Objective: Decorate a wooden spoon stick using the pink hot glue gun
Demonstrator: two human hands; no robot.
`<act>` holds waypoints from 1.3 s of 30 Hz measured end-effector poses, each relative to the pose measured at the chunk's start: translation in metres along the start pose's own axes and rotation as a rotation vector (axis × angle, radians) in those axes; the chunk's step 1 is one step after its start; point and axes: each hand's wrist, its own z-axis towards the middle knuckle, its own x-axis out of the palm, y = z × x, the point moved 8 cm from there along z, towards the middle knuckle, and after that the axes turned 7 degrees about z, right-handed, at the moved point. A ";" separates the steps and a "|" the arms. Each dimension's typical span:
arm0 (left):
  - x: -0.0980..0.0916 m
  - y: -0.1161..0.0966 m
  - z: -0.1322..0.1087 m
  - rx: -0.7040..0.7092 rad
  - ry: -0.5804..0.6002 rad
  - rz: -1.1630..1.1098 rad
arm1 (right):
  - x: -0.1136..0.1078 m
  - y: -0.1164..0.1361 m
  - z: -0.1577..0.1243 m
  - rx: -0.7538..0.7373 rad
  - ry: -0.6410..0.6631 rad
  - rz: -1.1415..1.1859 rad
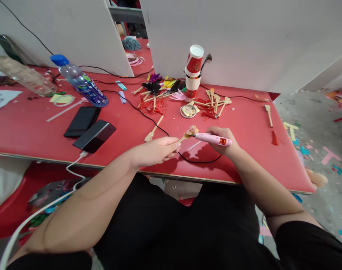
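Note:
Between the thumb and fingers of my left hand [159, 150] is the thin handle of a small wooden stick [183, 138]. Its wider, lumpy head [192, 131] points right and carries something shiny and pinkish. My right hand [224, 138] is closed around a pink glue gun [208, 138] with an orange-red patch on its side. The metal nozzle of the gun meets or nearly meets the stick's head; contact is hard to make out. Both hands are above the front part of the red table [249, 150].
Similar wooden sticks [216, 100] with red tassels lie behind, beside a small round dish [188, 110] and stacked paper cups [193, 67]. Colored feathers [154, 88], a plastic bottle [82, 82] and a phone [94, 135] are to the left. A black cord [200, 162] crosses the table.

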 end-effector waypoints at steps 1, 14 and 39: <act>-0.001 0.001 0.000 0.000 -0.004 0.003 | 0.000 0.000 -0.001 -0.004 -0.007 0.000; -0.022 -0.018 -0.008 0.056 -0.277 0.442 | -0.009 0.006 -0.004 -0.029 -0.081 0.105; -0.017 -0.027 -0.007 0.089 -0.396 0.606 | 0.005 0.006 -0.005 0.019 -0.087 0.042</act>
